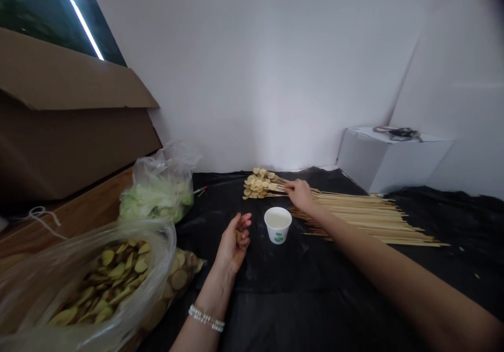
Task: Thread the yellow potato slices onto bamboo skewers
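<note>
My right hand (301,194) reaches over the far side of the black sheet, its fingers pinched on a thin wooden skewer beside the bundle. Just left of it lie several skewers tipped with pale round slices (256,184), which look like potato. My left hand (235,242) is half curled, palm turned up, its fingers loosely apart; I make out nothing held in it. Between and below the hands stands a white paper cup (277,226) with a green print and whitish contents. Under my right forearm a wide spread of bare wooden skewers (362,215) points right.
At the left, an open plastic bag (157,289) holds many similar slices. Behind it sits a clear bag of pale green vegetable pieces (157,197), with a red-tipped pen-like item (200,190) nearby. A cardboard box (71,137) and a white box (389,155) flank the black sheet (275,310).
</note>
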A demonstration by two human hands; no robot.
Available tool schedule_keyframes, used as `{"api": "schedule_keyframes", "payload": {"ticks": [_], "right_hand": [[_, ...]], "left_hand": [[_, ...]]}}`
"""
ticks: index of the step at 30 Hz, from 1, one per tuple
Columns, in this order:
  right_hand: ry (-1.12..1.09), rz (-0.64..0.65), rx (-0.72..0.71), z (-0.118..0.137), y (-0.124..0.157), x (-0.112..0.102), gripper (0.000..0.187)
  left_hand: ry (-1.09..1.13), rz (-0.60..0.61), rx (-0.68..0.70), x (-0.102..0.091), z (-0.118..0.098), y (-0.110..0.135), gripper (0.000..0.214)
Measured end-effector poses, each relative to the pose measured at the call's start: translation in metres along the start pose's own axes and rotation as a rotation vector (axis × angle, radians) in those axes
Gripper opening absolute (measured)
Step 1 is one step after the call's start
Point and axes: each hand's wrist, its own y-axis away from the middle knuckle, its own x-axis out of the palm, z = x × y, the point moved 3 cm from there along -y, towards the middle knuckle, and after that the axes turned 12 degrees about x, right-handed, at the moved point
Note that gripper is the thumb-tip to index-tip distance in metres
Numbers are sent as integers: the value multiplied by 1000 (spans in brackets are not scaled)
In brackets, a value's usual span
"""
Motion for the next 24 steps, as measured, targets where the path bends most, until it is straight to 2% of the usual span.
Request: {"api": "schedule_keyframes", "payload": {"ticks": [7,13,16,20,24], "right_hand": [[-68,2,3,27,-38,36,28],[-69,9,46,29,-41,49,28],[-69,-18,68,26,-37,45,26],[-83,-56,37,23,-32,27,26],[-101,-59,-25,20,-26,0,30]], "left_hand": [[36,-26,-54,0,0,3,21],[75,-57,-65,-3,0,0,21],[155,-67,-111,-4,1,-1,20],[317,-67,-211,-6,0,-1,23],[383,-41,-185,-8,-5,-2,29]]}}
